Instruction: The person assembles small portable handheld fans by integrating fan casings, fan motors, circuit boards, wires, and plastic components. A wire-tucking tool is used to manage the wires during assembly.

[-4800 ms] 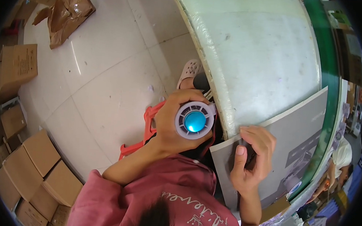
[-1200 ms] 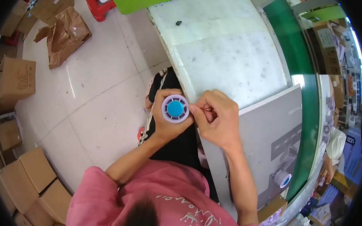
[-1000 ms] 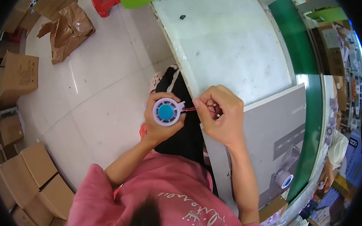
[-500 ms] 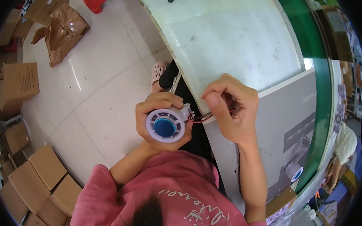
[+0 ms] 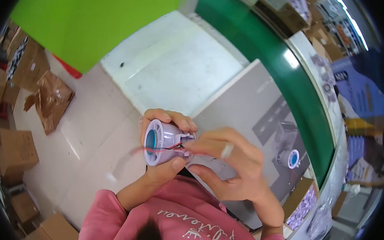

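Note:
My left hand is wrapped round a lilac fan housing, a cup-shaped part with a slotted ring and a shiny blue disc at its wide end. That end is turned to the left. Red and black wires come out by the clips at its narrow end and run left across the housing. Their loose end is smeared by motion. My right hand, blurred and with a ring on one finger, has its fingertips at the narrow end beside the wires. Its thumb is apart from the fingers; whether it grips anything is unclear.
A grey printed board lies on the white worktop, carrying another lilac fan housing. A box of small lilac parts stands at the right. Green panel rises at the far left; cartons stand on the floor.
The housing has turned from facing up to facing left. My right hand has moved in to its narrow end and let go of the wires, which now swing leftward. The view has turned.

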{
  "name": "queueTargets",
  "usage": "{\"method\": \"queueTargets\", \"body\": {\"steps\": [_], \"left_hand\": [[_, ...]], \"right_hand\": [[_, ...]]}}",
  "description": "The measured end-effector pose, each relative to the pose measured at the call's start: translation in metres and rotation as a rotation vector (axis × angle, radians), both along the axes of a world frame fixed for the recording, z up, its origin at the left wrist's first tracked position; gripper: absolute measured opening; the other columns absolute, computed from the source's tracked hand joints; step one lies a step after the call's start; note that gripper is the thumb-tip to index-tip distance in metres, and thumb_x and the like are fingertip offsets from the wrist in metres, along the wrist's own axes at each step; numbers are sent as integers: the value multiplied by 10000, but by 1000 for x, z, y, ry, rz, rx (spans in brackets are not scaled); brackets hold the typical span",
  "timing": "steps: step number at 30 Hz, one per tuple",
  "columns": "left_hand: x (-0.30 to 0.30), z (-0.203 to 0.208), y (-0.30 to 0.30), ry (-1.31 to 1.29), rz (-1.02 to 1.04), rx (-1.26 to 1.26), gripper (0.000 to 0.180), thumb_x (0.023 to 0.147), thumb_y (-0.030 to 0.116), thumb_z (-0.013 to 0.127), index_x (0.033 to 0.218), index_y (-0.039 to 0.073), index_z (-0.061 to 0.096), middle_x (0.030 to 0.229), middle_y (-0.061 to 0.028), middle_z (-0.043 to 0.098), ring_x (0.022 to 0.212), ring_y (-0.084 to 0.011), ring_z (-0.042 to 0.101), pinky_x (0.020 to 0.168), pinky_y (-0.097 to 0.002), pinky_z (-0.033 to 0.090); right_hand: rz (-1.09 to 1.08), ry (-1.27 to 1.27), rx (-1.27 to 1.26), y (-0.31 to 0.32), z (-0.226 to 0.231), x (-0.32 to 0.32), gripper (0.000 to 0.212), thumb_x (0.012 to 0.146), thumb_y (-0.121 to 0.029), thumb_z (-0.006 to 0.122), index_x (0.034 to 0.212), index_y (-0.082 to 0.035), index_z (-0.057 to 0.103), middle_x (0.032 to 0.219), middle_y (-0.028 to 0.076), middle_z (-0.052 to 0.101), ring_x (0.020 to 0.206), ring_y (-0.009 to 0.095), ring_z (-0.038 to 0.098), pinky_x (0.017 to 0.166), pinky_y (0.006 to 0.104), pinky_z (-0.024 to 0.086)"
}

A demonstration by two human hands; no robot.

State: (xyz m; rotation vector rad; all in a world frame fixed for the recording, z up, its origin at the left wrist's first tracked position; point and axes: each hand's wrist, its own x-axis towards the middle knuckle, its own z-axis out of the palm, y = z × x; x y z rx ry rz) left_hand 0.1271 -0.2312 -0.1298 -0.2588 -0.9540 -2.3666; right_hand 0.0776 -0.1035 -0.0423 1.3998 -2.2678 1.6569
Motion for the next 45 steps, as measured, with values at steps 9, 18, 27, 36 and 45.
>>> {"method": "queueTargets", "body": {"steps": [9, 18, 27, 36, 45], "left_hand": [[-5, 39, 53, 74, -377, 132, 660, 706, 156, 807, 1180, 91, 352, 1052, -109, 514, 994, -235, 537, 923, -385, 452], [-15, 46, 73, 113, -500, -22, 722, 665, 126, 857, 1198, 51, 377, 1072, -146, 549, 1056, -236, 560, 924, -382, 483], [-28, 44, 98, 263, -495, -161, 756, 609, 127, 894, 1177, 42, 403, 1083, -140, 543, 1050, -236, 537, 962, -400, 429], [-19, 44, 112, 238, -124, -442, 852, 579, 227, 943, 1192, 65, 375, 1090, -129, 519, 1051, -247, 537, 922, -395, 453], [-23, 37, 114, 405, 133, -527, 903, 563, 485, 907, 1185, 65, 405, 1059, -121, 544, 1020, -251, 548, 912, -397, 445]], "right_hand": [[-317, 270, -115, 54, 23, 25, 378, 611, -52, 833, 967, -42, 705, 865, 94, 645, 667, 224, 638, 569, 301, 519], [-407, 123, -96, 92, 33, 39, 485, 646, 44, 808, 1105, -23, 668, 1030, 137, 620, 771, 177, 648, 620, 277, 539], [-549, 321, -114, 116, 27, 46, 469, 579, -22, 848, 1022, -27, 692, 960, 105, 638, 733, 200, 645, 593, 273, 522], [-878, 656, -33, 117, 9, 57, 201, 665, -39, 792, 829, -9, 678, 796, 71, 603, 563, 197, 580, 452, 268, 437], [-908, 527, 55, 115, 19, 73, 262, 645, 69, 743, 893, 19, 674, 801, 112, 662, 664, 228, 646, 576, 294, 522]]}}
